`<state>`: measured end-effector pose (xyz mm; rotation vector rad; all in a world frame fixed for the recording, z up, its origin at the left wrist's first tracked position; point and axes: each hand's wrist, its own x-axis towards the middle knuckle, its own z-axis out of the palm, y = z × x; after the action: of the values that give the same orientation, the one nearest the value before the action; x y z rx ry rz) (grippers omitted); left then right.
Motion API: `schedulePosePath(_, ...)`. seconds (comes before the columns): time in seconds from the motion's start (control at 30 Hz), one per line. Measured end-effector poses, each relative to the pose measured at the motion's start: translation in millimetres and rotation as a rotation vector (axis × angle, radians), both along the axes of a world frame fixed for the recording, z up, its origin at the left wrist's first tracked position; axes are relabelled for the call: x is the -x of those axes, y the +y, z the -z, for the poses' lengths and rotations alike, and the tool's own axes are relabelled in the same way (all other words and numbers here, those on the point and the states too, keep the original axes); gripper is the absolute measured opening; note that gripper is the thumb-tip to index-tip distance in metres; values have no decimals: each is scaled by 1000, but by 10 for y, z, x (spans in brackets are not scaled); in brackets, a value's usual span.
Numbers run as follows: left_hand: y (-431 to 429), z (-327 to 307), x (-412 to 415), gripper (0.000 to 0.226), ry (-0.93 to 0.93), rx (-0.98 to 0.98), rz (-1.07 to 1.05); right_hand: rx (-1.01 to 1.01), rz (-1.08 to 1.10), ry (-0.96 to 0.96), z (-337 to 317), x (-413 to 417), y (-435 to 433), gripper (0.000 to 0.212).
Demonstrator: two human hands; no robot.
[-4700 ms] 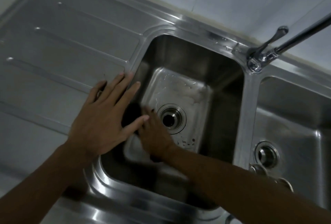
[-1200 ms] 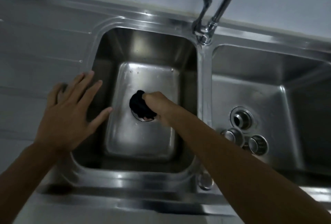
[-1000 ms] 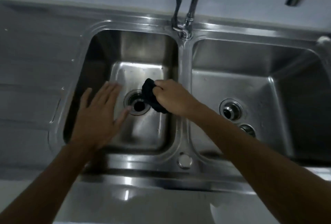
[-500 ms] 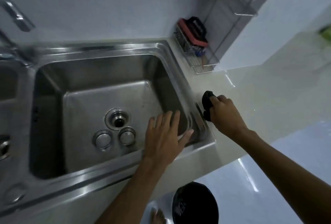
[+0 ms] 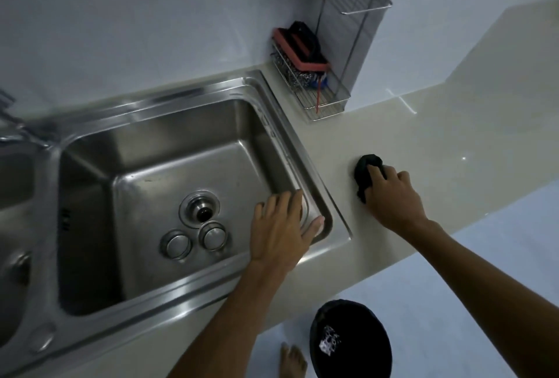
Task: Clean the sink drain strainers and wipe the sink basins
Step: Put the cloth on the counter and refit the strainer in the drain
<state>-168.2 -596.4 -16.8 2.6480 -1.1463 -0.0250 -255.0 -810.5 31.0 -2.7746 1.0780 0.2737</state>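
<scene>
Lying loose on the floor of the right basin (image 5: 145,196), the two strainers (image 5: 193,240) are found at nine o'clock from the left hand (image 5: 282,226), spread flat and empty, the nearer; the right hand (image 5: 390,193) is curled around a black cloth (image 5: 364,175) on the counter (image 5: 423,141).

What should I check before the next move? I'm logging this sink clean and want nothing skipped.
1. Right hand grips the black cloth: ok.
2. Cloth is in a basin: not ok, it is on the countertop.
3. Left hand free, over the right basin corner: ok.
4. Two strainers out of the drain: ok.
5. Strainers clean: cannot tell.
</scene>
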Motion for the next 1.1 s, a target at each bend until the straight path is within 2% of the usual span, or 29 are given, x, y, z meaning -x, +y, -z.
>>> schedulePosePath(0.27,500,-142,-189,73,34,-44,-69,-102,113,47,-122,-178,116,57)
schedulePosePath(0.37,805,-221,-273,72,22,-29,-102,4,141,99,-242,-242,305,58)
schedulePosePath(0.47,1161,-261,-400,73,26,-8,-154,157,-58,6,-351,-419,686,62)
schedulePosePath(0.53,1428,-236,-497,77,50,-32,-174,89,-234,-56,-406,-627,1043,72)
schedulePosePath(0.63,1906,-134,-723,79,68,-115,-175,-138,-444,-174,-308,-1038,1737,67)
schedulePosePath(0.73,2271,63,-952,83,101,-204,-127,-244,-582,-17,63,-1353,2351,67)
schedulePosePath(0.9,2351,535,-1276,86,151,-273,-56,-143,-612,260,797,-1630,2559,70)
schedulePosePath(1.1,2044,1021,-1455,97,178,-352,86,-100,-621,372,1305,-1810,2463,81)
